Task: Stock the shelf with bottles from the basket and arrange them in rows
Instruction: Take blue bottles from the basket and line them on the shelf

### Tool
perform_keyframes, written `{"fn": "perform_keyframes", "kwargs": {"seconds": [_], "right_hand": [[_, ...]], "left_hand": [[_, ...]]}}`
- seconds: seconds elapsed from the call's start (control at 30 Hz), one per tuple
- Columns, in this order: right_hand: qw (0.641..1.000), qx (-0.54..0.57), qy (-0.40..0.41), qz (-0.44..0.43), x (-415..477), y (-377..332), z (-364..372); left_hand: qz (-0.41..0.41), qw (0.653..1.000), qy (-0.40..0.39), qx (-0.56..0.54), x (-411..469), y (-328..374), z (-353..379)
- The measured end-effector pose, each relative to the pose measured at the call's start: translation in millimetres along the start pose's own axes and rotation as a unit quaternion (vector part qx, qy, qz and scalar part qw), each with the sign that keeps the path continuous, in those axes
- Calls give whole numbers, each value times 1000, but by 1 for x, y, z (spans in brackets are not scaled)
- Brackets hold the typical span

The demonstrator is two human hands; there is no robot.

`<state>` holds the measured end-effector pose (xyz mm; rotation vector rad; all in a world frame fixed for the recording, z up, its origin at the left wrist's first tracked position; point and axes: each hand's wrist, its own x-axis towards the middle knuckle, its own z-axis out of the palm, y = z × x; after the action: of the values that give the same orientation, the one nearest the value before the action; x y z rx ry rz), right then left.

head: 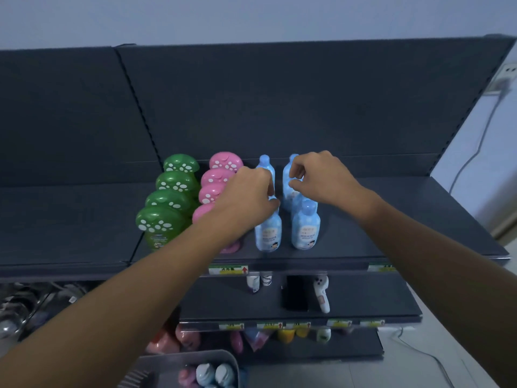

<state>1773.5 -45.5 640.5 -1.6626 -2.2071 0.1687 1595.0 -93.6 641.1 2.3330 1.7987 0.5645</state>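
Note:
On the dark top shelf (391, 219) stand two rows of light blue bottles, a row of pink mushroom-capped bottles (221, 175) and a row of green ones (173, 197). My left hand (249, 191) grips a blue bottle in the left blue row, behind the front bottle (268, 231). My right hand (321, 177) pinches the neck of a blue bottle (288, 180) in the right row, behind the front one (305, 225). The grey basket (212, 357) at the bottom holds more blue and pink bottles.
The shelf's right half and the left shelf section (70, 214) are bare. Lower shelves (349, 298) carry small bottles and a white toy-like item. A cable hangs along the wall (475, 152) at right.

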Motion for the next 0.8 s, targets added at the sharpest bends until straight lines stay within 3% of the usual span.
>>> {"fn": "perform_keyframes", "kwargs": {"seconds": [0.27,0.43,0.8], "right_hand": [[999,-43,11,18,-44,-106,25],[998,-34,-32,30,-79,-172,71],[992,-49,-115,27,-146,-254,201]], "left_hand": [[4,999,-25,33,-68,-82,-41],[14,998,-51,39,-120,-150,-47],[-19,987,-140,77,-219,-261,9]]}}
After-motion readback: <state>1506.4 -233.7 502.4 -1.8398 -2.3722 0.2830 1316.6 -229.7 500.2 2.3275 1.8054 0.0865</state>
